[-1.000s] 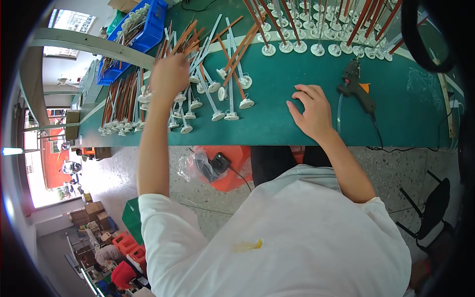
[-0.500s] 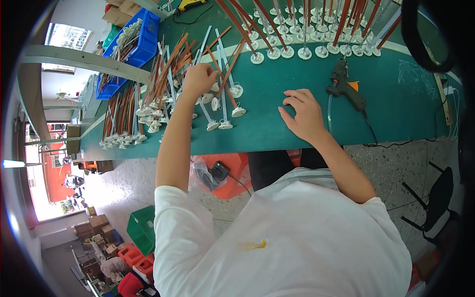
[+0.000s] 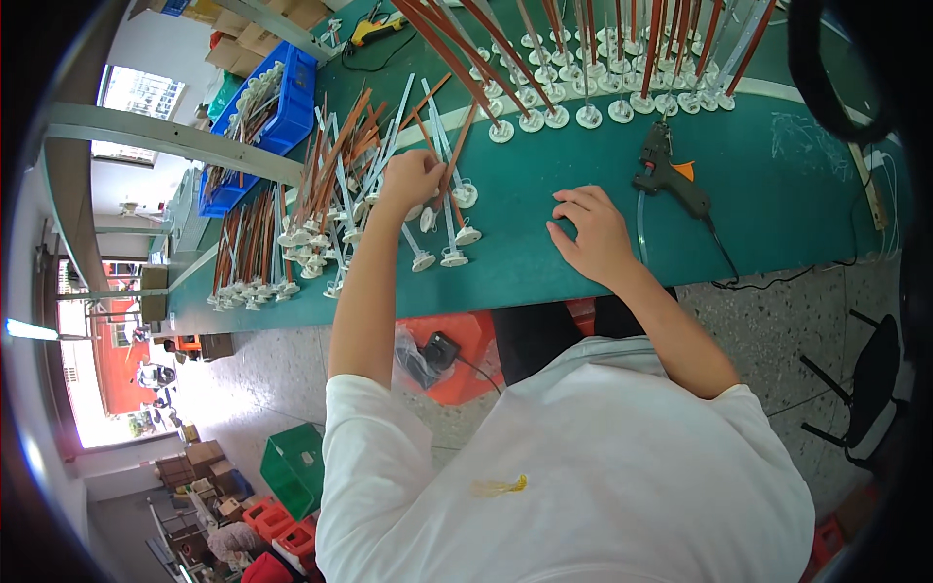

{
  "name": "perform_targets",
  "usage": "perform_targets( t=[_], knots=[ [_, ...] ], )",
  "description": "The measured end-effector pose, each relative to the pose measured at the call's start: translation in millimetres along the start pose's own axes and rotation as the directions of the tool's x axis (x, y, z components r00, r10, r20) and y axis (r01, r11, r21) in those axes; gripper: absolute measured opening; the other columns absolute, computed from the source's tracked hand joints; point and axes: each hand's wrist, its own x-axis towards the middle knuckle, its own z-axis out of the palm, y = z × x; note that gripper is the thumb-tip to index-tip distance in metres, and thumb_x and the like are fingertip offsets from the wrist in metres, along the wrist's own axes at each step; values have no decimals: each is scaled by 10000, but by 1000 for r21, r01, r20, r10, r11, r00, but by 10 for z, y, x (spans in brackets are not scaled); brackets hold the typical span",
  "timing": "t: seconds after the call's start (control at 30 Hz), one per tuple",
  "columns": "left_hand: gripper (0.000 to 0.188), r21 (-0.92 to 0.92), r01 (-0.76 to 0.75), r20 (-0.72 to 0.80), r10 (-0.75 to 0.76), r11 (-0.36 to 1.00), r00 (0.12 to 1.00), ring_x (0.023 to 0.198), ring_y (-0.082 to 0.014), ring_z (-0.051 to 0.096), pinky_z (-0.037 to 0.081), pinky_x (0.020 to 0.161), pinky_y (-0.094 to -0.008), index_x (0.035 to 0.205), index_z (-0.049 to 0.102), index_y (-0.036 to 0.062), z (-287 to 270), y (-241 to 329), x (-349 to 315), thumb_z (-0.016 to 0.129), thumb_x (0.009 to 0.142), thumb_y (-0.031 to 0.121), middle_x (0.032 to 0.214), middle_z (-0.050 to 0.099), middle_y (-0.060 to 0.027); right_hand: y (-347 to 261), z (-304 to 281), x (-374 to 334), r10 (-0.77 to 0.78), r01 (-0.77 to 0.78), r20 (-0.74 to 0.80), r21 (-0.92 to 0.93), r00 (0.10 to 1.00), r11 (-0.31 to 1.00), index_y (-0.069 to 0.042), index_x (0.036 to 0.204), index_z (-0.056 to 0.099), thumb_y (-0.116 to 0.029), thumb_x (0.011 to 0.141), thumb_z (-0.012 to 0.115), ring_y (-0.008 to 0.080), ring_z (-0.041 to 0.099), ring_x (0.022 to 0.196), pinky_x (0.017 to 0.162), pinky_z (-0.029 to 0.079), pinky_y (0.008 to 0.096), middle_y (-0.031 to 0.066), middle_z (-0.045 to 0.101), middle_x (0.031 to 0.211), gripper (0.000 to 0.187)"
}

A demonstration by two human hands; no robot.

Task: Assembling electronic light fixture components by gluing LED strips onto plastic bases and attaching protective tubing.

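Note:
My left hand (image 3: 412, 182) is over the right side of a loose pile of brown and clear sticks with round white bases. Its fingers are curled together among the sticks, and what they hold, if anything, is hidden. Close to its fingertips lie a white base (image 3: 466, 195) and a brown stick (image 3: 458, 155). My right hand (image 3: 595, 239) is at the table's near side, fingers bent and apart, holding nothing. Beyond it and to the right lies a black glue gun (image 3: 671, 173) with an orange trigger, its cord trailing toward the near edge.
Many sticks stand upright on white bases (image 3: 588, 117) at the far side of the green table (image 3: 530, 209). A blue bin (image 3: 292, 102) of similar parts is at the far left, beside a pale metal post (image 3: 180, 136). A yellow tool (image 3: 377, 29) lies at the back.
The view has shifted slightly. My left hand has moved a little to the right and nearer over the pile. My right hand stays nearly still, fingers apart.

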Motion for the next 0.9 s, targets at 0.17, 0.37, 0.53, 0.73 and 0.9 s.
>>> perform_targets(
  t=[0.17, 0.37, 0.53, 0.73, 0.9],
  knots=[
    [260, -7, -10, -54, 9, 1000, 998, 740, -283, 680, 522, 704, -385, 892, 703, 19, 43, -35, 2, 656, 869, 274, 784, 697, -143, 9, -1, -7, 15, -15, 2, 1, 1000, 1000, -34, 833, 662, -102, 747, 740, 282, 597, 1022, 845, 512, 379, 89, 682, 1078, 135],
    [218, -159, -77, -232, 38, 984, 972, 714, -317, 669, 516, 694, -383, 903, 713, 27, -18, 8, -81, 637, 863, 227, 743, 688, -150, 23, -2, -1, 17, -17, -7, 10, 1000, 1000, -34, 821, 660, -102, 745, 741, 279, 599, 1017, 840, 513, 376, 87, 683, 1071, 130],
    [213, -286, -82, -392, -38, 955, 919, 724, -131, 666, 509, 686, -280, 945, 708, 9, -78, -17, -196, 639, 919, 209, 799, 716, -59, 9, -15, -5, 19, -19, -7, 14, 1000, 1000, -33, 838, 664, -102, 751, 741, 280, 601, 1014, 840, 513, 375, 90, 683, 1064, 136],
    [184, -697, -194, -392, -141, 691, 909, 850, -110, 644, 492, 775, -229, 1040, 649, -30, -68, -39, -384, 591, 978, 133, 921, 704, -60, 0, -12, -9, 52, -51, -12, 60, 999, 997, -24, 901, 667, -109, 774, 737, 297, 606, 1008, 854, 507, 386, 118, 683, 1041, 167],
    [164, -922, -262, -340, -268, 286, 901, 942, -134, 619, 474, 821, -269, 1121, 571, -11, -207, 237, -805, 534, 995, 87, 1002, 680, -83, -387, -217, 39, 96, -73, -65, 299, 993, 951, -6, 948, 658, -41, 770, 733, 294, 655, 915, 754, 533, 350, 158, 679, 1053, 196]
  ],
)
